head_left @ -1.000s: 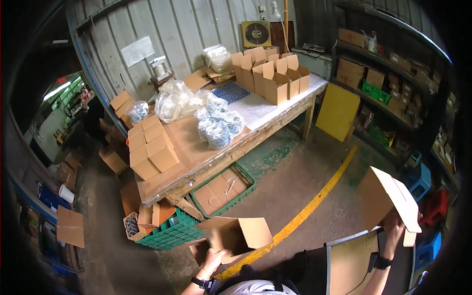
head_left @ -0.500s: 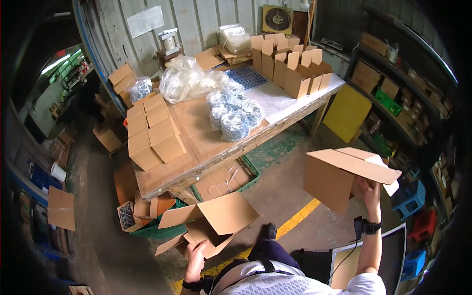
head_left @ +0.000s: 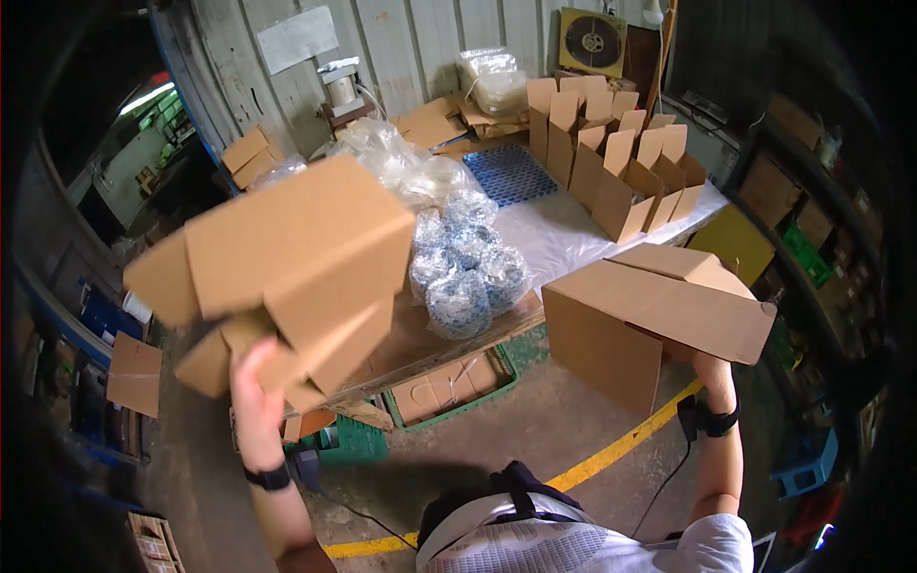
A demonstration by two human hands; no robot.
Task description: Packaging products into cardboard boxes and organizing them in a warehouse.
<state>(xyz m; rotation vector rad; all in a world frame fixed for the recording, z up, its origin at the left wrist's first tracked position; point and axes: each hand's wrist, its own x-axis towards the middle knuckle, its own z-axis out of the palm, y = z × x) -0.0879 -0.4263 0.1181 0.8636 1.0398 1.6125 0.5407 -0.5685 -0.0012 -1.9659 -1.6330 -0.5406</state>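
My left hand point(head_left: 256, 396) grips an open cardboard box point(head_left: 306, 229) by its lower flaps. That box is raised at the left end of the table and hides the boxes seen there before; its flaps hang loose and look blurred. On the right, my right hand point(head_left: 712, 374) holds a second cardboard box point(head_left: 611, 296) from below, its fingers partly covered by a flap. This box is tilted, off the table's front edge. Between the two boxes, several bubble-wrapped bluish bundles point(head_left: 460, 301) sit together on the wooden table point(head_left: 411, 349).
Several upright boxes with raised flaps point(head_left: 619, 218) stand at the table's right end, beside a blue mesh mat point(head_left: 516, 175). Clear plastic bags point(head_left: 392, 158) lie behind the bundles. Under the table is a green crate point(head_left: 454, 392). Loaded shelves point(head_left: 812, 210) line the right side.
My left hand has lifted its box up from low in front of me to the table's left end. The right box has shifted left, and the view has moved closer to the table.
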